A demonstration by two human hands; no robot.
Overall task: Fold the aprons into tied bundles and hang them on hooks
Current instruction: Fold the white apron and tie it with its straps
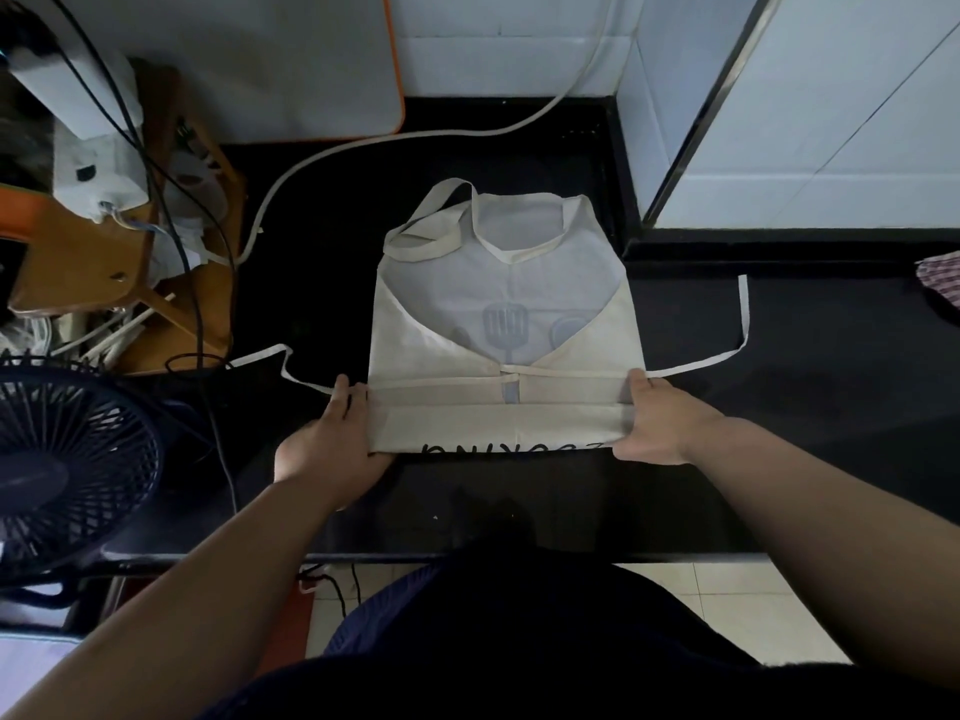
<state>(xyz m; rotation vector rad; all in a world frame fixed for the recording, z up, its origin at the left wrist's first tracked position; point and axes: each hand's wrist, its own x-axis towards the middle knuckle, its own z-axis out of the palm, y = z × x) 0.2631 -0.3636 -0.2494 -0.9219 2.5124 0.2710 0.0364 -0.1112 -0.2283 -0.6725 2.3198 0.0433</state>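
A cream apron (501,304) lies flat on the black counter (779,433), its sides folded inward and a blue spatula print showing in the middle. Its near edge is turned up into a narrow folded band with black lettering. My left hand (332,439) grips the left end of that band. My right hand (660,423) grips the right end. The neck strap (431,226) lies looped at the far left corner. One waist tie (727,350) trails to the right, the other (291,366) to the left.
A black fan (67,470) stands at the left edge. Behind it sit a wooden stand (171,283), a white device and dark cables. A white cord (363,148) curves across the far counter. A checked cloth (940,283) lies far right. White tiled walls rise behind.
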